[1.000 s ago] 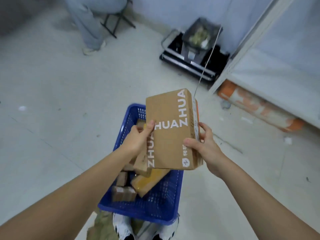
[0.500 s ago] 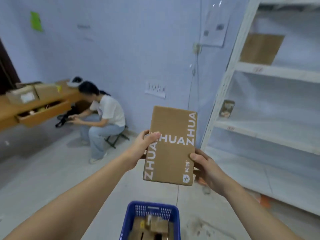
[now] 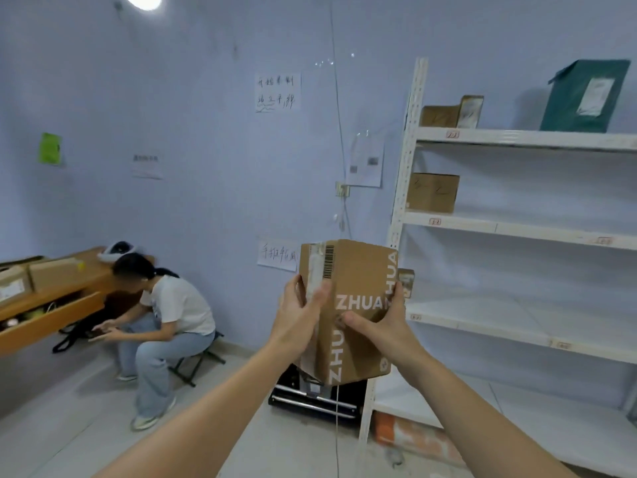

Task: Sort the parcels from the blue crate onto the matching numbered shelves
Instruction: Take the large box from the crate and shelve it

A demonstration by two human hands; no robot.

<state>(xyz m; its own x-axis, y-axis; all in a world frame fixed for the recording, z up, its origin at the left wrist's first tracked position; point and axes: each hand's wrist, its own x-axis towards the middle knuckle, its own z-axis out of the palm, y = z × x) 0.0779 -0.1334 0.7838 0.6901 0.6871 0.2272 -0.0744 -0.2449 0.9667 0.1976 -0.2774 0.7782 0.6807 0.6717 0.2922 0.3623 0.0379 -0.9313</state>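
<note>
- The left hand (image 3: 299,317) grips the left side of the ZHUAN ZHUAN parcel (image 3: 355,305), thumb over the taped, barcoded face, fingers curled behind.
- The right hand (image 3: 375,326) clamps the right edge, thumb pressed on the printed front just below the lettering.
- The parcel is held upright in the centre of the frame, its long axis near vertical and tipped a little; one corner edge faces the camera.
- The shelving unit (image 3: 401,215) stands just right of the parcel, so the right hand is the nearer one. Placing it likely means carrying it rightward and in over a shelf lip.
- Numbered tags sit on the shelf edges; the numbers are too small to read.
- Upper shelves, upper right of frame, hold a cardboard box (image 3: 432,193) and a green parcel (image 3: 586,94).
- The blue crate is out of view.
- At lower left a seated person (image 3: 165,319) bends over a phone beside a wooden bench (image 3: 51,305).
</note>
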